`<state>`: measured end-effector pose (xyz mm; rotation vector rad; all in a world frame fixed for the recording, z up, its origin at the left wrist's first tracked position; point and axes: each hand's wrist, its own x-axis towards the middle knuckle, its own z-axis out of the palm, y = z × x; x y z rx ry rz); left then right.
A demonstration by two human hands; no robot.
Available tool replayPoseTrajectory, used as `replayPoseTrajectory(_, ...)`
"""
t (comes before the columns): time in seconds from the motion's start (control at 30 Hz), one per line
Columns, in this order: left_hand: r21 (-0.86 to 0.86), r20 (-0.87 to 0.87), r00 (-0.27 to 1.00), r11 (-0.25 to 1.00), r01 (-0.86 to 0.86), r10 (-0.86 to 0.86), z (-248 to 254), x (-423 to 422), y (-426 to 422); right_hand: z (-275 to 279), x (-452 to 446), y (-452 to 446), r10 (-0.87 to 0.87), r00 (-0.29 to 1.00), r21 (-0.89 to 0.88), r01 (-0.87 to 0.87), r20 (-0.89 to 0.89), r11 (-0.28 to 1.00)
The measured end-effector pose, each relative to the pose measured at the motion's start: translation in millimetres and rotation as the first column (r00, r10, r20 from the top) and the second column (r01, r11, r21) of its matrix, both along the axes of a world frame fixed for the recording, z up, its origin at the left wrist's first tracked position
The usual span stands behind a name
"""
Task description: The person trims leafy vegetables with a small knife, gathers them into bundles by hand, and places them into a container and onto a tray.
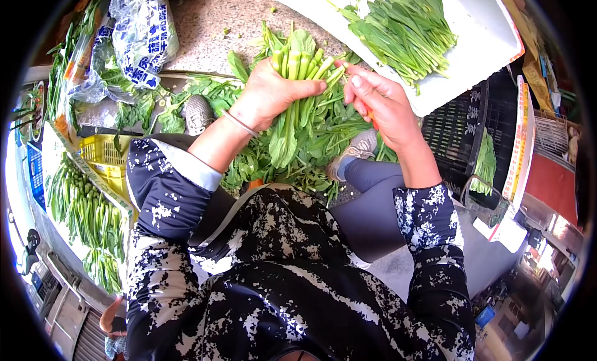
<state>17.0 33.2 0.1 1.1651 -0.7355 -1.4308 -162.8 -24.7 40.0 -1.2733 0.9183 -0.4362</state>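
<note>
My left hand [270, 90] is wrapped around a bunch of leafy greens [301, 65], thumb across the thick pale-green stems. The stem ends point up and away, and the leaves hang below the hand. Just right of the stem ends, my right hand [382, 103] is closed on a slim tool with an orange handle [373, 120]. Its working end is mostly hidden by the fingers, so its exact kind is unclear. Loose leaves [273, 162] lie heaped on the ground under both hands, between the shoes.
A white foam box [472, 25] at upper right holds trimmed greens [410, 34], beside a black crate [457, 128]. At left, bundled greens [87, 205] lie near a yellow crate [102, 151]. Plastic bags [143, 34] rest at upper left by a stone slab [214, 25].
</note>
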Motion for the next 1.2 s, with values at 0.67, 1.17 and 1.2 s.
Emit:
replayPoseTrajectory(0.67,0.046,0.033,0.999,0.998,0.036,-0.037,-4,0,1,-28,-12,-20,0.000,0.977,-0.224,-0.049,-0.211,0.973)
replayPoseTrajectory(1.17,0.112,-0.016,0.997,0.991,0.075,-0.074,3,-1,4,-31,-19,-38,0.074,0.920,-0.180,-0.154,-0.386,0.972)
replayPoseTrajectory(1.2,0.120,-0.046,0.997,0.991,0.061,-0.056,2,-1,4,-42,-29,-52,-0.038,0.881,-0.285,-0.112,-0.472,0.952)
